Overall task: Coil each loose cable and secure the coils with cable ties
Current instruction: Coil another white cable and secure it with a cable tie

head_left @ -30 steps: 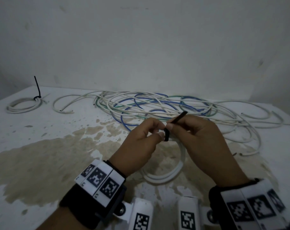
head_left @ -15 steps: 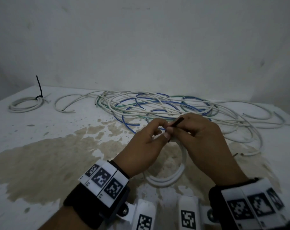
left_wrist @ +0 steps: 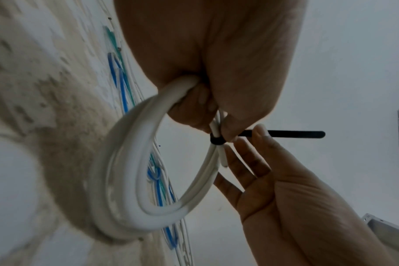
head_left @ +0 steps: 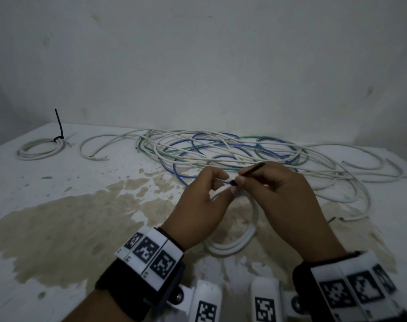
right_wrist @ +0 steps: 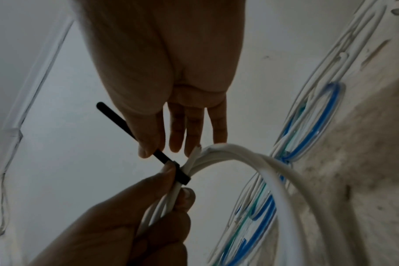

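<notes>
At about 10 o'clock on the stained white tabletop [head_left: 58,205] lies a small coil of white cable already bound [head_left: 38,148], with the long tail of its black tie [head_left: 59,125] standing upright from the coil's right edge. Just to its right a short loose arc of white cable [head_left: 100,147] rests on the surface, and from 11 o'clock to 2 o'clock spreads a tangled pile of loose white, blue and green cables [head_left: 221,149]. A wide brownish stain [head_left: 70,228] covers the table from 8 o'clock toward the centre. Near the centre, the left hand [head_left: 198,210] wears a black wrist strap with square coded markers [head_left: 151,252]; its thumb and fingers are curled round the top of a coil of white cable [head_left: 244,240] [left_wrist: 130,189] [right_wrist: 273,171], pinching the bundled strands just beside a black cable tie [head_left: 251,169] [left_wrist: 282,134] [right_wrist: 171,162]. The coil hangs from that grip, its lower loop low over the table at about 6 o'clock. The tie's band is wrapped round the strands, touching the left thumb tip. To the right, the right hand [head_left: 286,201] pinches the tie's free tail between thumb and forefinger, while its other 3 fingers [right_wrist: 194,129] are stretched out loosely beside the coil. The tail points away toward 2 o'clock in the head view. 1 cut cable end [left_wrist: 222,158] sticks out just past the band.
</notes>
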`<action>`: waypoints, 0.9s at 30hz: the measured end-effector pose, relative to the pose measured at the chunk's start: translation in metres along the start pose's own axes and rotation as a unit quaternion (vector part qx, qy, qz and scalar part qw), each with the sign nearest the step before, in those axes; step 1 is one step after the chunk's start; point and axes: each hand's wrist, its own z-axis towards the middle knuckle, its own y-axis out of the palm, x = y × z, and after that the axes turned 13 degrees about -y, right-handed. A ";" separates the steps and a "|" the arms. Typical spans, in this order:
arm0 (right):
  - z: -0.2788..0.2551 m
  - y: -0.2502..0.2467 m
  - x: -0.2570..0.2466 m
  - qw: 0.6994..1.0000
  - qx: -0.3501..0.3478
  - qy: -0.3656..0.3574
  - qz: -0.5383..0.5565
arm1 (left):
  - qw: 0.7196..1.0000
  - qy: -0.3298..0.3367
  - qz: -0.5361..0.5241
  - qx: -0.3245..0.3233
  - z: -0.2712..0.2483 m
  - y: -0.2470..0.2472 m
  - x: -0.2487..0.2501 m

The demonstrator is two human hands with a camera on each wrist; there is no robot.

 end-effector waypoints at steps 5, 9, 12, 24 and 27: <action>-0.004 0.002 0.008 0.997 -0.028 0.076 -0.017 | 0.997 -0.010 -0.025 0.068 0.002 0.004 -0.001; -0.005 0.001 0.013 0.988 -0.052 0.120 -0.077 | 0.972 -0.124 -0.197 0.031 0.001 0.005 0.006; -0.005 -0.001 0.014 0.985 -0.071 0.136 -0.083 | 0.951 -0.158 -0.264 0.020 -0.002 0.003 0.014; -0.005 -0.003 0.011 0.983 -0.034 0.180 -0.015 | 0.972 -0.197 -0.131 -0.004 0.000 -0.019 0.021; -0.005 -0.001 0.011 0.979 0.021 0.202 0.020 | 0.961 -0.236 -0.123 -0.070 -0.009 -0.035 0.018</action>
